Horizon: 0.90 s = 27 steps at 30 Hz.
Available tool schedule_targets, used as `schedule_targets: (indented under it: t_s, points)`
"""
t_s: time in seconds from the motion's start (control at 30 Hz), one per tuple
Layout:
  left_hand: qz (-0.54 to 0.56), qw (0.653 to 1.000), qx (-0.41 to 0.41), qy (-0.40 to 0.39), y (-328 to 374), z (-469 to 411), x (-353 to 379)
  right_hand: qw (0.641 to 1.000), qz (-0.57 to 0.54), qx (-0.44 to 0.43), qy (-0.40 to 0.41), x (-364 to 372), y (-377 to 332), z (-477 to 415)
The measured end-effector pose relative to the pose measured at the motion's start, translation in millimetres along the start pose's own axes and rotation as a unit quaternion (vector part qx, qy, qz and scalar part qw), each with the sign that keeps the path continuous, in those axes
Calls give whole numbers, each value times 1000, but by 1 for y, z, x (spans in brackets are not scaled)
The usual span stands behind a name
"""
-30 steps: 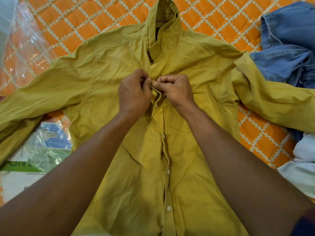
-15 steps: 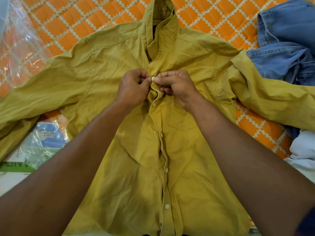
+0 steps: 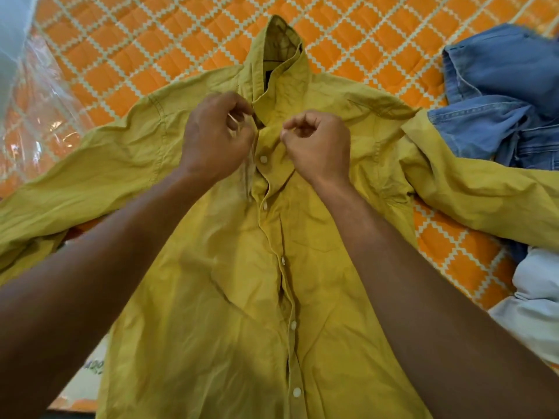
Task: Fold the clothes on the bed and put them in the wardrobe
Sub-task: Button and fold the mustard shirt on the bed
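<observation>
A mustard-yellow button shirt (image 3: 242,297) lies front up on the orange quilted bed (image 3: 151,55), sleeves spread to both sides and collar standing up at the far end. My left hand (image 3: 216,140) is curled at the left side of the neck opening and pinches the blurred placket edge just below the collar. My right hand (image 3: 317,146) hovers on the right side of the opening with its fingers curled. Its thumb tip touches the cloth and nothing shows between the fingers. A white button (image 3: 263,159) sits closed between the two hands.
Blue denim jeans (image 3: 499,101) are heaped at the right, partly under the shirt's right sleeve. A pale blue garment (image 3: 538,303) lies at the right edge. Clear plastic wrapping (image 3: 39,116) covers the bed at the left, and a printed plastic bag (image 3: 90,367) lies near the lower left.
My hands, pressed together at one button of the placket, have drawn apart and moved up towards the collar. That button now shows closed between them.
</observation>
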<state>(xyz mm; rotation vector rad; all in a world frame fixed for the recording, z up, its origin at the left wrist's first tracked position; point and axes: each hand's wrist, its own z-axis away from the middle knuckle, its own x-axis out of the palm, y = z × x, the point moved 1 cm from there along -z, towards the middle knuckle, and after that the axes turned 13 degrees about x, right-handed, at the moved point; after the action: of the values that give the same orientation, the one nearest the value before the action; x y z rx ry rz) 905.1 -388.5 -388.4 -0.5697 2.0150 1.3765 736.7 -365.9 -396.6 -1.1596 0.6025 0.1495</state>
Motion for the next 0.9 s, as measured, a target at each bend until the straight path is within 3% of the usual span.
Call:
schedule_targets:
  t_s: [0.07, 0.27, 0.4, 0.53, 0.63, 0.7, 0.77, 0.83, 0.9]
  points:
    - [-22, 999, 11, -27, -2, -17, 0, 996, 52, -68, 24, -1, -15, -12]
    - [-118, 979, -49, -159, -11, -47, 10, 941, 295, -100, -135, 25, -34, -42]
    - [-44, 982, -100, -152, -13, -52, 8, 937, 322, -100, -94, 33, -34, -50]
    - [130, 958, -251, -58, -19, -57, 4, 991, 129, -33, 5, 27, -15, -46]
    - [224, 931, -288, -16, -20, -50, 0, 999, -5, 35, 9, 18, -12, -38]
    - [249, 925, -285, -15, -21, -42, 1, 979, -173, 103, -6, 12, -16, -37]
    - [269, 919, -290, -6, -23, -40, 3, 925, -341, 168, -24, 7, -21, -39]
    - [201, 954, -220, -26, -26, -40, 1, 894, -398, 202, -34, 6, -24, -38]
    - [26, 992, -32, -117, -27, -45, -3, 907, -370, 201, -24, 8, -22, -37]
